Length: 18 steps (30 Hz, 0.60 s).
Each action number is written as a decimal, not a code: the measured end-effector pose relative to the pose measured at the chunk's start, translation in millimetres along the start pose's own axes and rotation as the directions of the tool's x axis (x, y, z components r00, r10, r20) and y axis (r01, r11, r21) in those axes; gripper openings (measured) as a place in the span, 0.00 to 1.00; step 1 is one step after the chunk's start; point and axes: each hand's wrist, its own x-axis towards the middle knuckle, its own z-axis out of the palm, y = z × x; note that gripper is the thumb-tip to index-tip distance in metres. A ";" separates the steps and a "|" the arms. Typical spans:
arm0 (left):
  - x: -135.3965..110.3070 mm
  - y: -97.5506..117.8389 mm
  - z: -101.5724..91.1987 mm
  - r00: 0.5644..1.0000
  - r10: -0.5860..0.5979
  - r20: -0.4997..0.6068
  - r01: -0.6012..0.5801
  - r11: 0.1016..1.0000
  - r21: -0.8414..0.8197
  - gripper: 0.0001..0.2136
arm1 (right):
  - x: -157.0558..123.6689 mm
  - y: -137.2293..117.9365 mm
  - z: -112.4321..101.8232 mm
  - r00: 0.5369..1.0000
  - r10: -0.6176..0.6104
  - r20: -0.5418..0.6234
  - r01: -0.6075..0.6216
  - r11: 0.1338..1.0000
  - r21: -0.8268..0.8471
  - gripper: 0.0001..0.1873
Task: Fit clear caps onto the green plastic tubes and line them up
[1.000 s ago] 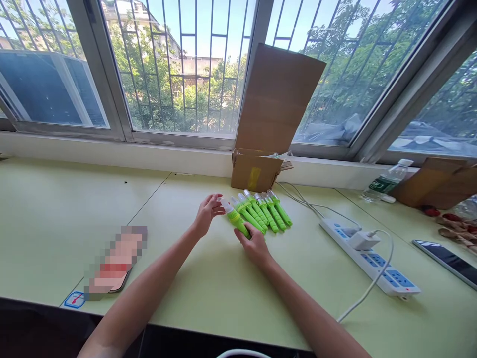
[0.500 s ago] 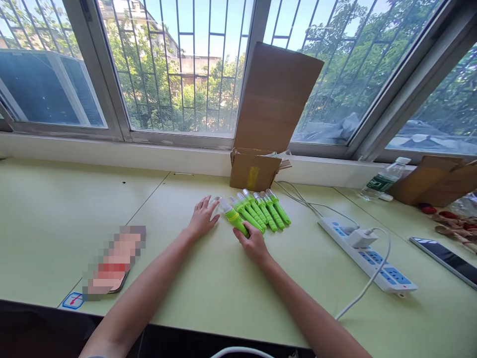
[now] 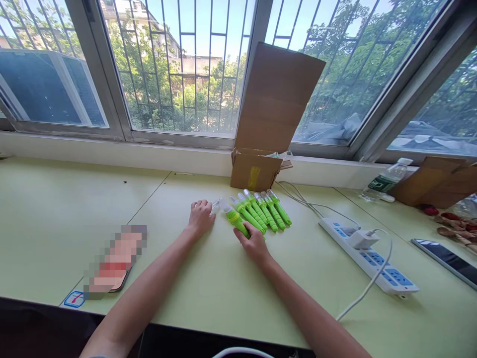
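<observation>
My right hand (image 3: pixel 254 244) is closed round the lower end of a green ribbed plastic stick (image 3: pixel 235 219) with a pale, see-through tip. It tilts up toward the left, over the near end of the row. Close to that tip, my left hand (image 3: pixel 201 217) has its fingers curled on a small clear plastic cap (image 3: pixel 215 206), partly hidden by the fingers. A narrow gap seems to separate cap and tip. Several similar green sticks (image 3: pixel 274 216) with clear tops lie side by side on the table, right of the held one.
Behind the sticks stands an open cardboard box (image 3: pixel 250 171), its flap raised against the window. A white power strip (image 3: pixel 368 256) with cables lies to the right, near a phone (image 3: pixel 445 258) and a water bottle (image 3: pixel 385 180). Another phone (image 3: pixel 119 283), partly blurred out, lies left.
The fingers of my left hand have gone from spread to curled on the clear cap. My right hand and its green stick have barely moved.
</observation>
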 end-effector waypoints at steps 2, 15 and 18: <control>-0.6 2.1 -1.8 1.000 -0.026 -0.002 0.026 1.000 0.012 0.09 | -0.3 0.1 0.1 1.000 -0.001 -0.002 0.001 1.000 0.005 0.15; -6.9 2.6 -12.1 0.985 -0.004 0.173 0.026 0.992 -0.125 0.21 | -0.2 -0.7 -0.7 1.000 0.005 0.014 -0.005 1.000 0.010 0.15; -7.0 2.4 -10.9 0.985 -0.011 0.173 0.033 0.992 -0.124 0.19 | -0.3 -0.2 -0.2 1.000 0.002 0.012 -0.002 1.000 0.005 0.14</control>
